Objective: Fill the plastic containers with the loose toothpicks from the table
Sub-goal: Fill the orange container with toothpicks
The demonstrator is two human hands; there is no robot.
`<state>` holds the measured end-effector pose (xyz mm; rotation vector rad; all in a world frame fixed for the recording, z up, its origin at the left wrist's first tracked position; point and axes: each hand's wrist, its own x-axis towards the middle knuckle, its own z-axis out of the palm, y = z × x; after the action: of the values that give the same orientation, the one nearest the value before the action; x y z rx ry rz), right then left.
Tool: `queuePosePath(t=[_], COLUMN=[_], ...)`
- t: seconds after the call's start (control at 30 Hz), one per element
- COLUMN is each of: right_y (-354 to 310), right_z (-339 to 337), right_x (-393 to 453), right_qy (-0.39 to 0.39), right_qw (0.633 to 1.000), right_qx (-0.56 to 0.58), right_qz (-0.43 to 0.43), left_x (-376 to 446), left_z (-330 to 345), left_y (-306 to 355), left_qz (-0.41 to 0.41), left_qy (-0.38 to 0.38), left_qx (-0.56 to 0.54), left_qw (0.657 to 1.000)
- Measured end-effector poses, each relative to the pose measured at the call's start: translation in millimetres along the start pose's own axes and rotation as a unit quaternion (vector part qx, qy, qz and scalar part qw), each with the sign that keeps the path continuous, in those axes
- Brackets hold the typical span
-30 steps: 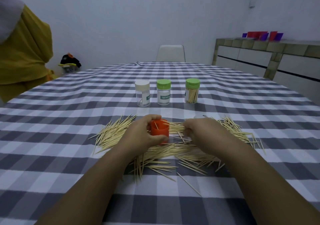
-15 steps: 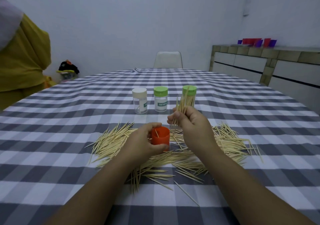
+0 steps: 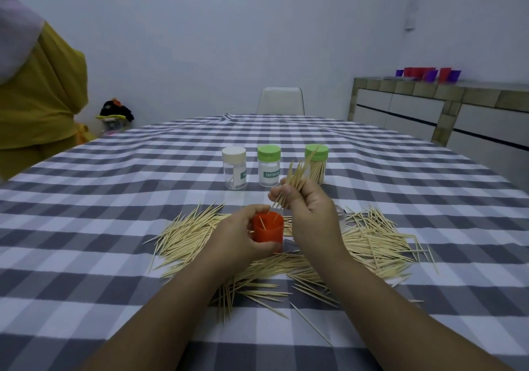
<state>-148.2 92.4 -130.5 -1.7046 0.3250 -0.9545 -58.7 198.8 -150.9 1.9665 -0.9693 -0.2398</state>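
Many thin, pointy wooden toothpicks (image 3: pixel 369 239) are lying loose on the grey-and-white checked tablecloth (image 3: pixel 86 227). The left hand (image 3: pixel 240 236) is gripping a small round orange plastic container (image 3: pixel 268 227) standing in the pile. The right hand (image 3: pixel 310 213) is pinching a slanted bunch of toothpicks (image 3: pixel 296 180) just above it. Three smooth capped clear jars (image 3: pixel 268 166) are standing behind.

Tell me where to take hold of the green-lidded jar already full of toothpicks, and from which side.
Grip the full jar around its green lid, coming from the right or above. It stands upright, the lid is its widest part, and the labelled green-lidded jar crowds its left. The right hand, holding a toothpick bundle, partly blocks the near side.
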Motion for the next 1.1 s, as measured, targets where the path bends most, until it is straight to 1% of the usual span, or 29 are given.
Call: queuePosePath(t=[0.1,0.17,0.23,0.47,0.77,0.87,0.93,1.0,1.03,1.1], right_y=[7,9,9,13,5,1,-3,-10,-13,-18], right_z=[4,4,5,7,3,-1,-6,-15,-21,-32], right_x=[-3,-4,-4,-3,1,3,6,8,8,10], right_qy=[-0.019,-0.016,-0.017,-0.062,-0.114,-0.135,-0.146,-0.161,-0.169,-0.198], right_qw=[0.998,0.997,0.996,0.989,0.977,0.968,0.964,0.960,0.955,0.929], right_qx=[-0.031,-0.048,-0.059,-0.116,-0.094,-0.101,-0.113,-0.148,-0.184,-0.291], right_qz=[0.049,0.063,0.065,0.062,0.154,0.187,0.192,0.174,0.158,0.120], left_x=[0,0,0,0,1,2,1,1,1,1], left_z=[0,0,0,0,0,0,0,-1,-1,-2], left_y=[1,1,0,-2,-4,-3,-3,-2,-1,1], left_qz=[0.004,0.007,0.009,0.020,0.014,0.009,0.003,-0.005,-0.007,-0.011], left_qy=[0.001,0.005,0.008,0.011,0.010,0.007,0.003,-0.003,-0.006,-0.011], left_qx=[0.002,0.005,0.006,0.009,0.010,0.004,-0.003,-0.009,-0.010,-0.014], left_qw=[1.000,1.000,1.000,1.000,1.000,1.000,1.000,1.000,1.000,1.000])
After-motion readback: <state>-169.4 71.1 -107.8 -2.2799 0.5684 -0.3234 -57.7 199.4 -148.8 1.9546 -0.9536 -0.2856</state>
